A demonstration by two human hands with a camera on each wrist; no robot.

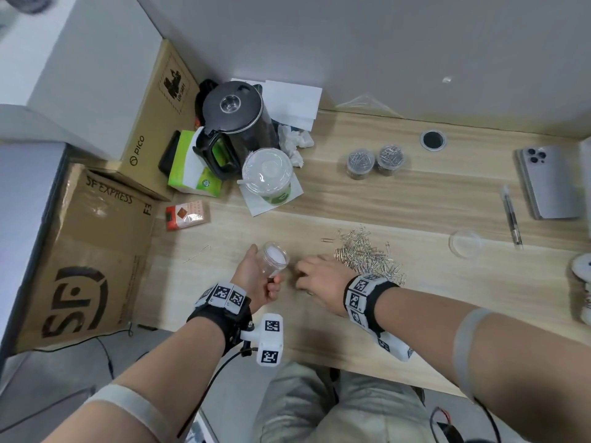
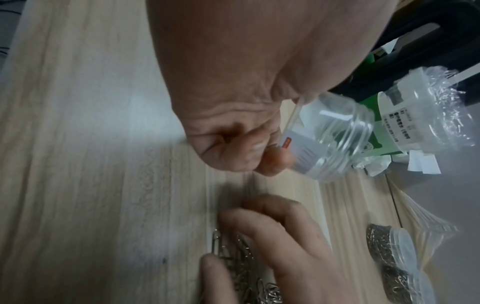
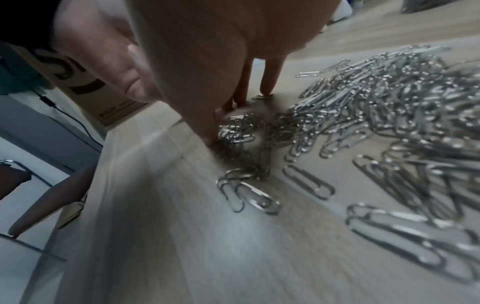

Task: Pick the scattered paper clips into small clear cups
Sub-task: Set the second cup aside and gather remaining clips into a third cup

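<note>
My left hand point(image 1: 256, 278) grips a small clear cup point(image 1: 275, 259), tilted with its mouth toward the clips; in the left wrist view the fingers point(image 2: 259, 156) curl round the cup point(image 2: 335, 139), which looks empty. A big heap of silver paper clips point(image 1: 367, 254) lies on the wooden table point(image 1: 319, 212). My right hand point(image 1: 311, 274) rests palm down at the heap's left edge. In the right wrist view its straight fingers point(image 3: 267, 82) touch the table and a small clump of paper clips point(image 3: 239, 131) lies against the thumb.
Two clear cups full of clips point(image 1: 360, 163) point(image 1: 390, 158) stand at the back. A loose clear lid point(image 1: 465, 243), a pen point(image 1: 511, 219) and a phone point(image 1: 550, 183) lie right. A kettle point(image 1: 236, 123), drink cup point(image 1: 267, 174) and cardboard boxes point(image 1: 86, 251) crowd the left.
</note>
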